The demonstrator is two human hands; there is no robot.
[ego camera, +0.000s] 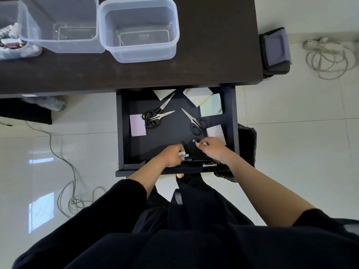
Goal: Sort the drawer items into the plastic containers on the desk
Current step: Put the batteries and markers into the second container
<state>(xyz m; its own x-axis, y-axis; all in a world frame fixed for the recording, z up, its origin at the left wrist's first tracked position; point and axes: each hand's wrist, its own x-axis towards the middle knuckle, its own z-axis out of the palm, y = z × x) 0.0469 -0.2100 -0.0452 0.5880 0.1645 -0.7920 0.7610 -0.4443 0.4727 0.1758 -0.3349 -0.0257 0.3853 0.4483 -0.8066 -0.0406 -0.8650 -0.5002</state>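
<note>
Drawer (175,133) pulled out below desk (213,61). L hand (172,155) at drawer's front edge, fingers curled round small batteries (182,153); another battery (188,159) lies just beside it. R hand (212,148) near drawer's front-right, pinching a small dark cylinder (194,141), prob. a battery. In drawer's middle: two scissors (155,116) overlapping at left, a third pair (194,121) at right. Sticky pads: pink pad (137,125) at drawer's left, pale ones (204,99) at back. Beyond drawer on desk: right tub (138,28) and mid tub (60,26) hold nothing; left tub (11,51) holds batteries.
</note>
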